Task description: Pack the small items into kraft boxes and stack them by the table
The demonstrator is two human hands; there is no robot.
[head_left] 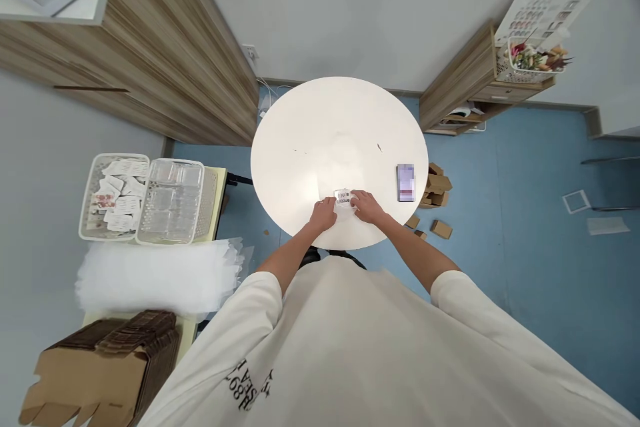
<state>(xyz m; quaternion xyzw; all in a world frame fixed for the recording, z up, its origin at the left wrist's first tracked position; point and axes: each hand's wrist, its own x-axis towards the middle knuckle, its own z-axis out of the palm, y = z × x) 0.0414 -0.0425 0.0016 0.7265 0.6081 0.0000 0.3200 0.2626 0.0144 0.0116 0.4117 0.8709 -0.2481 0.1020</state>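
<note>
A small flat clear pack with two rows of small dark and patterned pieces, which look like press-on nails, lies near the front edge of the round white table. My left hand grips its left edge, fingers curled. From the other side, my right hand has its fingertips on the right end and covers part of it. The fingers of both hands are bent, and the pack stays at table level between them. A phone with a lit screen rests to the right of my right hand.
To the left, white baskets hold printed cards and clear plastic boxes. A stack of white sheets and folded cardboard boxes sit closer. Small brown boxes lie on the floor at right. A wooden cabinet stands behind them.
</note>
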